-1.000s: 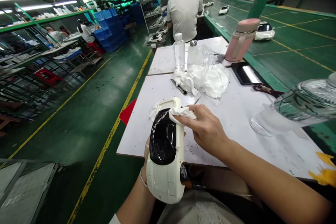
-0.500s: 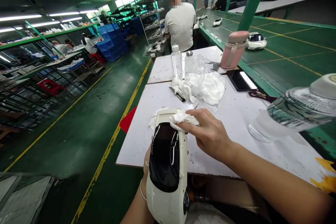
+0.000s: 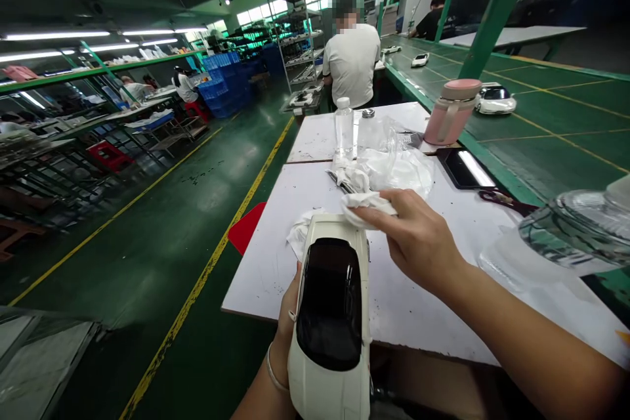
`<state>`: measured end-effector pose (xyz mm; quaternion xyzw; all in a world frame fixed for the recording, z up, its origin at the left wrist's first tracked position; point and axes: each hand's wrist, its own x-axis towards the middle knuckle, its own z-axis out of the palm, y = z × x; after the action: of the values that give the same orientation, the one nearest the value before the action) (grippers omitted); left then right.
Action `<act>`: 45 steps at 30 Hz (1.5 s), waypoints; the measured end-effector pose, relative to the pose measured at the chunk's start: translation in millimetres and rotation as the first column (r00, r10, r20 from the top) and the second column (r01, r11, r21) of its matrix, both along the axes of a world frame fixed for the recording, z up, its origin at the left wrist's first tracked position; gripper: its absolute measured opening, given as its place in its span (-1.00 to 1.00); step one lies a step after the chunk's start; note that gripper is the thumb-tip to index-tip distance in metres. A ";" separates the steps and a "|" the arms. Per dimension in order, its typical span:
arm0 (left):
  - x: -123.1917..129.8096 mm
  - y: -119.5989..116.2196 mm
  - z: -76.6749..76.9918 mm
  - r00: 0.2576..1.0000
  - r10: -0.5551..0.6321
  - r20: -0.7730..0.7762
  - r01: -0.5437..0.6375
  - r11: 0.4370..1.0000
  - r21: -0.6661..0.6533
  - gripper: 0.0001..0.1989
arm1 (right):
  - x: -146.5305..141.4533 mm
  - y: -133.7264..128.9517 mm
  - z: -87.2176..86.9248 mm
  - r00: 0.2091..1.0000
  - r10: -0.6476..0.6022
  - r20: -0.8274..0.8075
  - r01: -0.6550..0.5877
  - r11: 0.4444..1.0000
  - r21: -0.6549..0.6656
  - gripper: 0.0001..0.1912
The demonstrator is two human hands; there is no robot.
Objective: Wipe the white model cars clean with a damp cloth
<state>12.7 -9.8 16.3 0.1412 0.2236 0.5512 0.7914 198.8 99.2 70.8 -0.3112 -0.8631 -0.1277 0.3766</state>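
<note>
A white model car (image 3: 329,380) with a dark glossy roof is held up at the table's near edge, its one end tilted toward the table. My left hand (image 3: 289,305) grips the car from its left side and below; most of its fingers are hidden under the body. In my right hand (image 3: 416,236) a folded white cloth (image 3: 367,208) is pinched, at the far right corner of the car. Another white cloth (image 3: 301,231) lies on the table (image 3: 260,275) just beyond the car, at its left.
Toward the back of the table stand a clear bottle (image 3: 343,131), a plastic bag (image 3: 398,167), a phone (image 3: 464,169) and a pink cup (image 3: 450,113). A large water jug (image 3: 575,226) is at right. A person in white (image 3: 353,65) is ahead.
My right hand with the cloth has moved from the car's rear window edge to its far right corner. The car has turned slightly more upright in view, and the whole view has shifted.
</note>
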 end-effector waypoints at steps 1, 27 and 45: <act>0.9 1.0 -0.8 0.999 0.025 0.028 -0.025 1.000 0.017 -0.51 | -3.6 -2.5 5.1 0.995 0.080 0.053 -0.079 0.997 -0.011 -0.47; 6.7 -3.8 -7.2 0.932 0.238 -0.274 -0.236 0.971 0.039 -0.48 | -30.6 -28.9 13.5 0.957 0.097 0.274 -0.054 0.986 -0.158 -0.58; 1.6 -9.6 -19.3 0.999 0.023 -0.045 -0.027 0.995 -0.099 -0.30 | 80.6 -16.2 -34.3 0.978 -0.119 0.171 0.143 0.981 -0.134 -0.61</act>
<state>14.3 -19.3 -3.0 0.1109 0.2697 0.5459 0.7854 279.4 83.0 36.5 -0.3827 -0.8755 -0.1136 0.2722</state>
